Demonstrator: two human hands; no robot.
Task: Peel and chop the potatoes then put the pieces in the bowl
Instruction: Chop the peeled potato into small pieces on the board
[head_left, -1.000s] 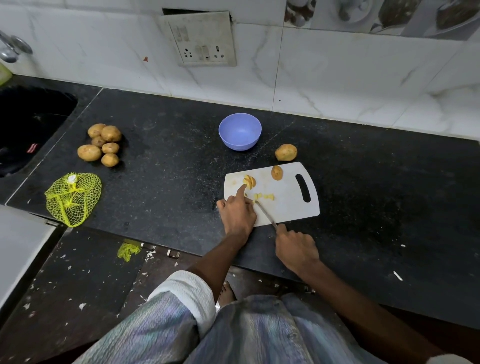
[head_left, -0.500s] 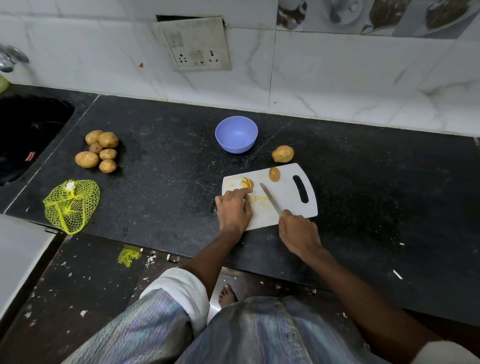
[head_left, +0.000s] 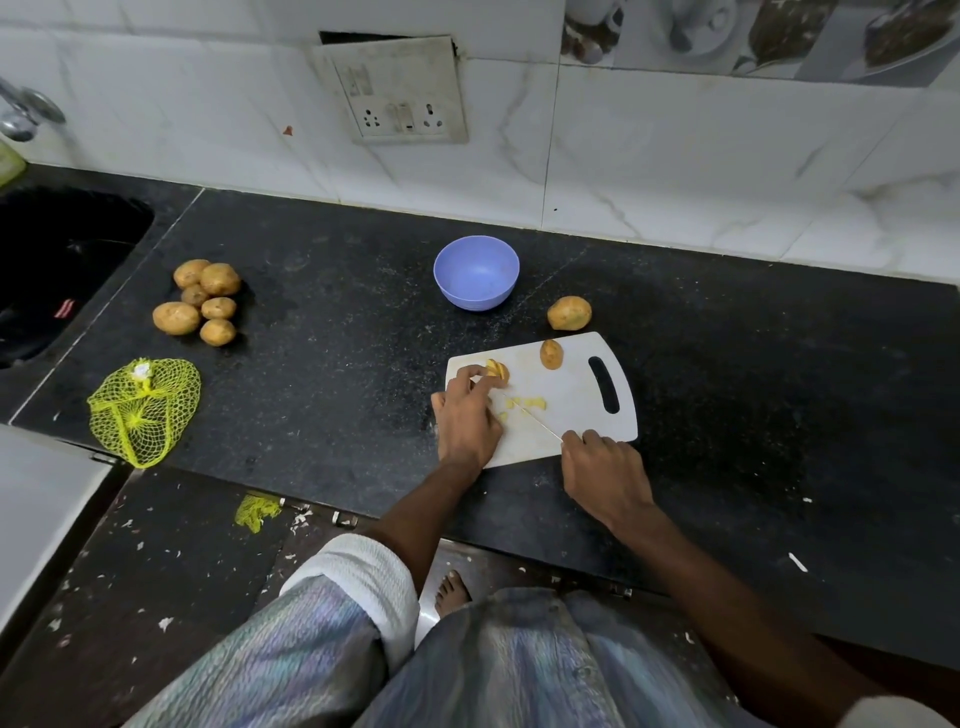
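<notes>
While the left hand (head_left: 467, 415) rested on the near left part of the white plastic cutting board (head_left: 571, 400), its fingers (head_left: 475, 375) curled onto the yellow sliced potato piece (head_left: 497, 372), apparently to steady it for cutting, the right hand (head_left: 605, 470) kept its fingers clamped round the handle of a thin-bladed knife (head_left: 535, 421), the blade angled across the board toward the small pale yellow chopped bits (head_left: 527, 402). A brown half potato (head_left: 551, 354) waited at the board's far edge and a whole unpeeled potato (head_left: 569, 313) lay just beyond it on the black speckled stone worktop (head_left: 337, 364). The round lilac plastic bowl (head_left: 476, 273), farther back, looked empty, so chopping seemed barely begun. A heap of unpeeled potatoes (head_left: 200, 301) sat far left, beside a yellow mesh bag (head_left: 143, 410).
</notes>
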